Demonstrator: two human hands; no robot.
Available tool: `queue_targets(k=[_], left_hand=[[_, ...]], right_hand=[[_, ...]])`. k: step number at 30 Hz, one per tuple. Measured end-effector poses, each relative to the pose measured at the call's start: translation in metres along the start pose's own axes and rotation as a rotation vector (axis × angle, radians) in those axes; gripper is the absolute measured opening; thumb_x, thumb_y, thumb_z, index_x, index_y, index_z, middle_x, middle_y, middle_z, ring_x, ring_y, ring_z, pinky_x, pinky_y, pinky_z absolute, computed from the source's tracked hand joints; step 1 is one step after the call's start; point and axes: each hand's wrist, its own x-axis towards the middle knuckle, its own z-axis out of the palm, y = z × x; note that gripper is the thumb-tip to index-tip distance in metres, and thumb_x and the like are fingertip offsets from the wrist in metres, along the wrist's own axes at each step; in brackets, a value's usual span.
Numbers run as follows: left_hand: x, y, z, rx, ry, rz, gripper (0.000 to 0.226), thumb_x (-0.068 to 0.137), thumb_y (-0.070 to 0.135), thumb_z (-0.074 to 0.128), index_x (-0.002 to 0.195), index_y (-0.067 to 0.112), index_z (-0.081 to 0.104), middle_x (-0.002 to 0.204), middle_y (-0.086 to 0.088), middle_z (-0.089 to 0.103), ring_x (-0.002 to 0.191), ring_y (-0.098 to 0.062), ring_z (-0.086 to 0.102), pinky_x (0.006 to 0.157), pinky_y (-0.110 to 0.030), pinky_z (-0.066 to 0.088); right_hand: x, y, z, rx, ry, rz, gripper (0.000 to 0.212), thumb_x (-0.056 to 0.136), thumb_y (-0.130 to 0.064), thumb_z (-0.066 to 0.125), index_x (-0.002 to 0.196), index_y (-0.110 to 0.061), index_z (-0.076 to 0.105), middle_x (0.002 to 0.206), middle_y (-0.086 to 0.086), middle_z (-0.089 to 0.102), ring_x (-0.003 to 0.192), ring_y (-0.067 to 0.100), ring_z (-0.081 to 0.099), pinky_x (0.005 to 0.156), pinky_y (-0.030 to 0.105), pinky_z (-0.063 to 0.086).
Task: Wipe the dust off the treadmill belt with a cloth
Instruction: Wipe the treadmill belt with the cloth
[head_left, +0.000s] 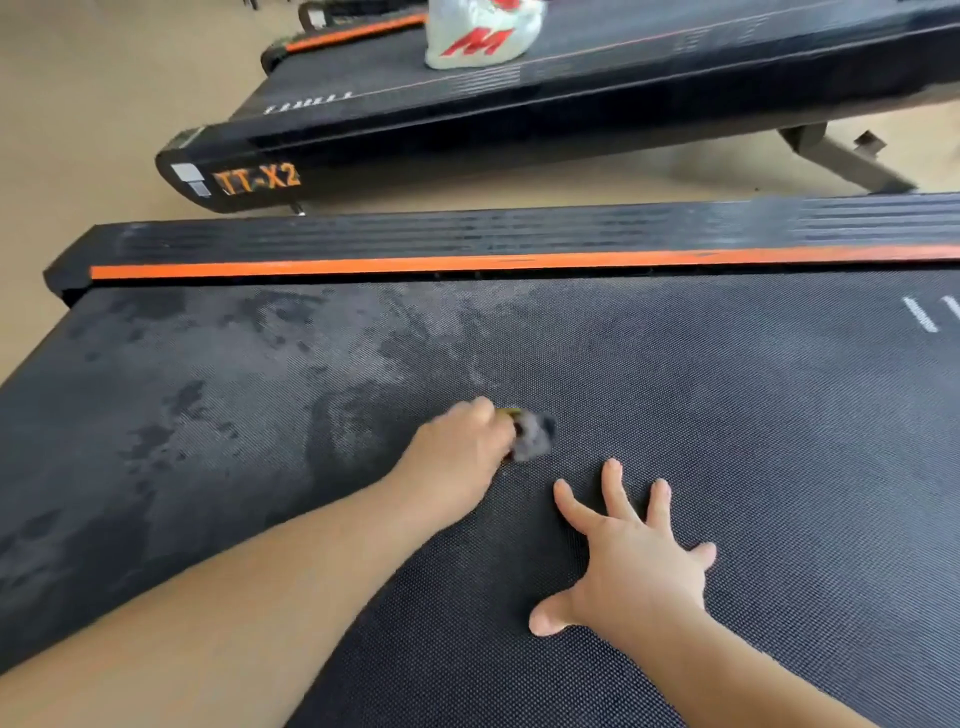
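A: What might go wrong?
B: The left hand (457, 457) grips the small grey cloth (536, 437) mid black bumpy treadmill belt (753, 395). The right hand (636, 564), flat and open at five o'clock, could make it slide.

A dust-mottled black treadmill belt (753, 426) carries a grey cloth (535, 439), gripped by the left hand (457, 457). The right hand (634, 566) lies flat beside it, fingers spread. A white bag (483, 34) sits on the neighbouring treadmill (363, 78).
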Motion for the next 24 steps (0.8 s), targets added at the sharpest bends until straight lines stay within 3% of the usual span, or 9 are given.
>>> queue_targets(k=[3,5,7,9,11,14,18,20,24], left_hand=[[0.028,0.001,-0.007,-0.031,0.109,-0.373,0.016,0.099,0.017,0.048,0.107,0.009,0.060,0.101,-0.007,0.043,0.089,-0.028,0.046,0.066,-0.038,0.037],[0.021,0.026,-0.004,-0.064,0.071,-0.249,0.014,0.099,0.015,0.047,0.102,0.010,0.059,0.099,-0.007,0.041,0.092,-0.030,0.049,0.065,-0.037,0.034],[-0.001,0.042,0.002,-0.086,-0.001,0.000,0.011,0.099,0.016,0.040,0.089,0.014,0.045,0.088,-0.001,0.031,0.080,-0.027,0.044,0.057,-0.037,0.031],[-0.002,0.022,0.004,-0.052,-0.060,0.096,0.014,0.098,0.018,0.038,0.085,0.017,0.033,0.083,0.000,0.028,0.072,-0.023,0.036,0.054,-0.039,0.037],[0.020,-0.002,0.000,0.002,-0.001,-0.064,0.006,0.097,0.015,0.044,0.093,0.012,0.047,0.087,-0.002,0.032,0.074,-0.023,0.036,0.057,-0.039,0.038],[0.036,0.008,-0.001,0.018,0.094,-0.366,0.017,0.096,0.010,0.046,0.109,0.008,0.058,0.102,-0.009,0.043,0.089,-0.029,0.046,0.066,-0.038,0.035],[0.000,0.066,0.003,-0.027,-0.052,0.034,0.012,0.097,0.014,0.041,0.104,0.013,0.052,0.090,-0.001,0.032,0.081,-0.024,0.043,0.060,-0.037,0.032],[0.003,0.043,-0.001,0.014,-0.083,0.104,0.010,0.097,0.015,0.043,0.104,0.015,0.050,0.087,0.001,0.031,0.077,-0.023,0.042,0.055,-0.037,0.035],[0.036,0.004,-0.012,0.097,0.020,-0.371,0.018,0.098,0.015,0.049,0.112,0.010,0.060,0.096,-0.007,0.041,0.094,-0.031,0.051,0.069,-0.041,0.043]], right_hand=[[-0.007,0.019,-0.016,0.084,0.023,-0.030,0.140,0.049,-0.089,0.074,0.156,-0.057,-0.011,0.169,-0.018,-0.018,0.159,0.022,-0.015,0.118,0.068,0.024],[-0.009,0.038,-0.028,0.010,0.026,-0.028,0.137,0.053,-0.088,0.074,0.157,-0.056,-0.008,0.170,-0.013,-0.018,0.159,0.020,-0.011,0.120,0.063,0.024],[-0.008,0.053,-0.027,-0.067,0.023,-0.002,0.132,0.055,-0.086,0.075,0.157,-0.057,-0.005,0.171,-0.009,-0.019,0.159,0.025,-0.013,0.122,0.064,0.020],[-0.007,0.059,-0.019,-0.032,0.030,0.009,0.127,0.058,-0.083,0.075,0.156,-0.060,-0.002,0.170,-0.011,-0.020,0.159,0.025,-0.016,0.122,0.065,0.021],[-0.005,0.061,-0.015,-0.008,0.049,-0.002,0.124,0.060,-0.081,0.076,0.156,-0.060,0.001,0.170,-0.013,-0.020,0.158,0.024,-0.017,0.121,0.065,0.020],[-0.002,0.061,-0.012,-0.002,0.062,-0.001,0.124,0.060,-0.079,0.078,0.156,-0.060,0.002,0.169,-0.013,-0.020,0.158,0.024,-0.019,0.121,0.066,0.017],[0.000,0.061,-0.011,0.018,0.042,0.018,0.125,0.060,-0.074,0.081,0.156,-0.061,0.003,0.170,-0.011,-0.022,0.157,0.025,-0.021,0.120,0.069,0.014],[0.000,0.062,-0.011,0.036,0.053,0.016,0.125,0.060,-0.073,0.081,0.156,-0.061,0.003,0.170,-0.011,-0.022,0.157,0.025,-0.021,0.120,0.069,0.014],[0.000,0.061,-0.013,0.039,0.038,0.019,0.125,0.060,-0.071,0.082,0.156,-0.060,0.003,0.170,-0.011,-0.022,0.157,0.025,-0.021,0.120,0.070,0.013]])
